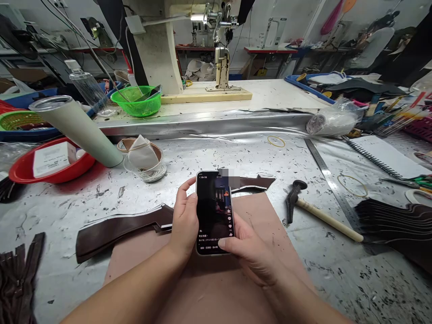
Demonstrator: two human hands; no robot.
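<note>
A smartphone [212, 211] with a dark video on its lit screen is held upright between my two hands. Fingers of my left hand [185, 220] wrap round its left edge. My right hand [251, 247] grips the lower right side, its thumb lying over the bottom of the screen. Below the phone lies a pinkish-brown sheet [266, 220]. Dark brown leather pieces [118, 229] with white edges rest partly on it, left of my left hand and behind the phone. To the right is a hammer [324, 218] with a wooden handle.
A sewing machine [151, 49] stands at the back. On the left are a pale tumbler [81, 130], a red bowl [57, 175], a green basket [141, 105] and zippers [20, 279]. A metal ruler [330, 180], stacked brown pieces [391, 225] and a spiral notebook [388, 153] lie right.
</note>
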